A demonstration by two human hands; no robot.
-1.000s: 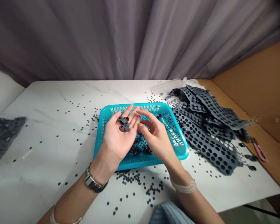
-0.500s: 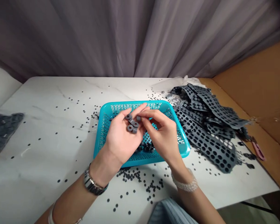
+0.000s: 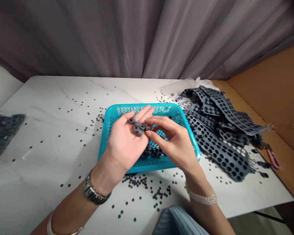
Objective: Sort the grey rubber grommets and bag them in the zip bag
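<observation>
My left hand (image 3: 123,143) lies palm up over the teal basket, cupping several small dark grey rubber caps (image 3: 137,128) with holes in their ends. From the right, my right hand (image 3: 175,138) reaches over the palm. Its thumb and fingers are closed about one more grey cap (image 3: 147,128), right against the others. Beneath both hands stands the teal plastic basket (image 3: 147,169) with lattice walls. More black caps (image 3: 157,152) lie on its floor, partly hidden by my hands.
Perforated grey rubber sheets (image 3: 218,153) are heaped at the right, near pink-handled scissors (image 3: 273,158). A clear bag of dark parts (image 3: 5,135) lies at the left edge. Small black discs (image 3: 137,180) are scattered over the white table (image 3: 51,163). A grey curtain (image 3: 112,39) hangs behind.
My right thumb and fingers have brought their cap down against the caps in my left palm, and those caps now sit closer together. The view has shifted slightly.
</observation>
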